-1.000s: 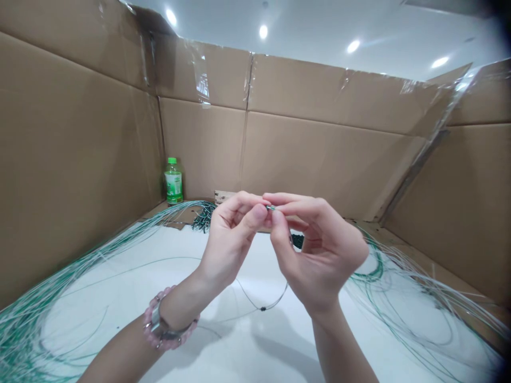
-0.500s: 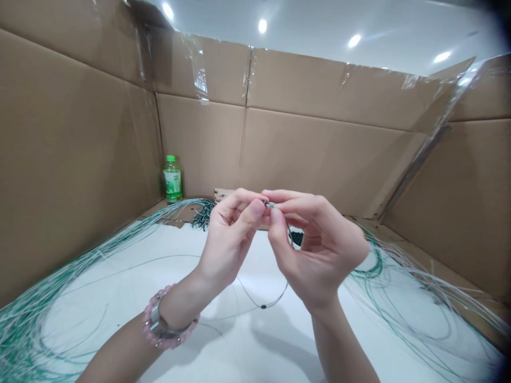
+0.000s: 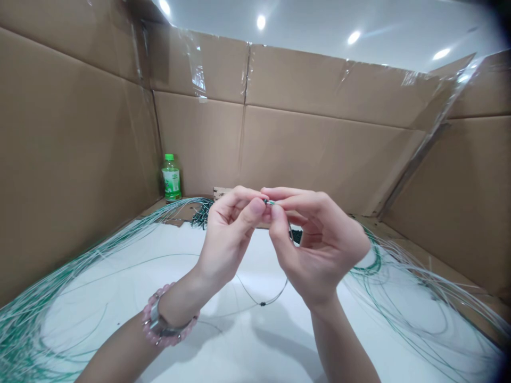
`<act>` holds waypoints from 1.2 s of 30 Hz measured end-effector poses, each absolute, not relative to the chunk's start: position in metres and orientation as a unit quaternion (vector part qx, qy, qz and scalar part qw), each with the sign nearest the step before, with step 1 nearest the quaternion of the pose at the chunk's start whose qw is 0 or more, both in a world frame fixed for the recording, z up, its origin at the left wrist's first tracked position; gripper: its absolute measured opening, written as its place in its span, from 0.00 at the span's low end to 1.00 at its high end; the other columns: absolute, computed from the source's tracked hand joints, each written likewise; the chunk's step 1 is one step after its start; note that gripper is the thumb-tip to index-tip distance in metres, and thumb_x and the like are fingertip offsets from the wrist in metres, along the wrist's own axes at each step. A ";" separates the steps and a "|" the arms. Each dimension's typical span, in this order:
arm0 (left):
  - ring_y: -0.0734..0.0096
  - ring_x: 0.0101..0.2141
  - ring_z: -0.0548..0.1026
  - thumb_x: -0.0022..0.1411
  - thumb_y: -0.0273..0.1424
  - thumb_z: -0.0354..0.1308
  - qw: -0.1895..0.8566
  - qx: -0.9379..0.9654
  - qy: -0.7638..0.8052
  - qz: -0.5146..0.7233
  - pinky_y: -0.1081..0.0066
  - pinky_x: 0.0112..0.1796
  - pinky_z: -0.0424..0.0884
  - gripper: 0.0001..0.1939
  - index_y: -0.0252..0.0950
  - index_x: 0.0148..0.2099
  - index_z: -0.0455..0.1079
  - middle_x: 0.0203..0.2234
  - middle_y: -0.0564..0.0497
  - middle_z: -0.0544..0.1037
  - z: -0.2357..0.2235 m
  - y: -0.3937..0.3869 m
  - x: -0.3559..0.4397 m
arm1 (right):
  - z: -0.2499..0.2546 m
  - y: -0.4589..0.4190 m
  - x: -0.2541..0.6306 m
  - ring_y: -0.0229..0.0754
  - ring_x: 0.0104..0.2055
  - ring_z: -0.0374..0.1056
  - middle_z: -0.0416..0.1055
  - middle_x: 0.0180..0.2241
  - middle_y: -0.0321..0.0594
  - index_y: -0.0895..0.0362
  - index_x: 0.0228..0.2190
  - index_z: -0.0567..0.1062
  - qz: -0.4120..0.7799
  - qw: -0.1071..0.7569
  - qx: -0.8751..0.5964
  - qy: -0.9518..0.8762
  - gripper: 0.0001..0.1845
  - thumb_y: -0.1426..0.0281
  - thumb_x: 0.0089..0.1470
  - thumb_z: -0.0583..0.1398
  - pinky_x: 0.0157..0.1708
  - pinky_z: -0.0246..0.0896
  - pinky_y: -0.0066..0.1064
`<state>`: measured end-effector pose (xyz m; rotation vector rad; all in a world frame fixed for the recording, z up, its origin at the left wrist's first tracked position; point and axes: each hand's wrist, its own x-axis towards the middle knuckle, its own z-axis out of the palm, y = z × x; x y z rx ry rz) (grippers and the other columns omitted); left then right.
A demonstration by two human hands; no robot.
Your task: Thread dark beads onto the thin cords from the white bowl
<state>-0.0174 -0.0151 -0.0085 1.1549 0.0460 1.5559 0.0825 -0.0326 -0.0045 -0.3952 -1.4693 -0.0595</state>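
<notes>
Small green fitting (image 3: 270, 202), held level; thin dark wire (image 3: 275, 298) drooping below

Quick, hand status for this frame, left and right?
Left hand: closed, pinching a green wire end.
Right hand: closed, pinching the same wire end.

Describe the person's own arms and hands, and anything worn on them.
The left hand and right hand are bare, without gloves, and both forearms show no sleeves. The left wrist wears a bracelet of pink beads with a silver metal piece; nothing shows on the right wrist.
</notes>
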 end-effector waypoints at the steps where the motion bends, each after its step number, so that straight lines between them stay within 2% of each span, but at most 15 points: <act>1: 0.86 0.20 0.73 0.54 0.33 0.68 0.566 0.492 0.019 0.662 0.89 0.22 0.70 0.06 0.37 0.29 0.76 0.19 0.58 0.76 -0.009 -0.015 -0.017 | -0.004 -0.033 0.083 0.38 0.35 0.76 0.77 0.33 0.39 0.59 0.30 0.74 -0.026 0.724 -0.180 -0.666 0.10 0.84 0.46 0.62 0.31 0.77 0.25; 8: 0.87 0.22 0.74 0.57 0.32 0.65 0.526 0.521 0.014 0.671 0.90 0.24 0.72 0.04 0.38 0.31 0.76 0.21 0.59 0.77 -0.012 -0.011 -0.018 | -0.004 -0.032 0.082 0.37 0.35 0.76 0.78 0.33 0.36 0.56 0.30 0.74 -0.078 0.717 -0.186 -0.668 0.12 0.84 0.47 0.62 0.30 0.77 0.25; 13: 0.83 0.28 0.77 0.58 0.29 0.64 0.405 0.582 0.051 0.703 0.84 0.32 0.76 0.01 0.39 0.33 0.76 0.27 0.55 0.78 -0.015 -0.003 -0.024 | 0.000 -0.034 0.088 0.37 0.32 0.75 0.77 0.31 0.37 0.56 0.29 0.73 -0.113 0.684 -0.213 -0.689 0.10 0.83 0.49 0.61 0.30 0.76 0.26; 17: 0.81 0.27 0.76 0.57 0.26 0.64 0.294 0.640 0.093 0.704 0.83 0.29 0.75 0.01 0.36 0.32 0.77 0.26 0.54 0.78 -0.011 -0.001 -0.030 | 0.003 -0.036 0.094 0.35 0.29 0.73 0.77 0.29 0.38 0.57 0.27 0.72 -0.125 0.650 -0.226 -0.714 0.09 0.83 0.50 0.60 0.28 0.75 0.26; 20: 0.79 0.27 0.76 0.57 0.27 0.64 0.257 0.650 0.101 0.708 0.81 0.28 0.74 0.01 0.36 0.32 0.77 0.26 0.53 0.78 -0.010 -0.001 -0.032 | 0.004 -0.037 0.095 0.36 0.30 0.74 0.77 0.29 0.38 0.56 0.28 0.73 -0.130 0.642 -0.228 -0.720 0.10 0.83 0.50 0.59 0.28 0.75 0.26; 27: 0.80 0.27 0.77 0.57 0.28 0.64 0.271 0.633 0.091 0.719 0.81 0.28 0.75 0.01 0.39 0.33 0.78 0.27 0.54 0.80 -0.012 0.001 -0.030 | 0.005 -0.037 0.098 0.36 0.34 0.75 0.78 0.32 0.34 0.57 0.29 0.75 0.021 0.665 -0.238 -0.708 0.07 0.80 0.52 0.62 0.31 0.77 0.26; 36: 0.79 0.27 0.78 0.59 0.27 0.63 0.256 0.638 0.094 0.720 0.81 0.29 0.76 0.03 0.39 0.35 0.78 0.28 0.54 0.81 -0.011 -0.001 -0.032 | 0.004 -0.035 0.096 0.36 0.34 0.77 0.79 0.32 0.33 0.54 0.28 0.75 0.091 0.683 -0.233 -0.686 0.07 0.78 0.54 0.62 0.30 0.77 0.25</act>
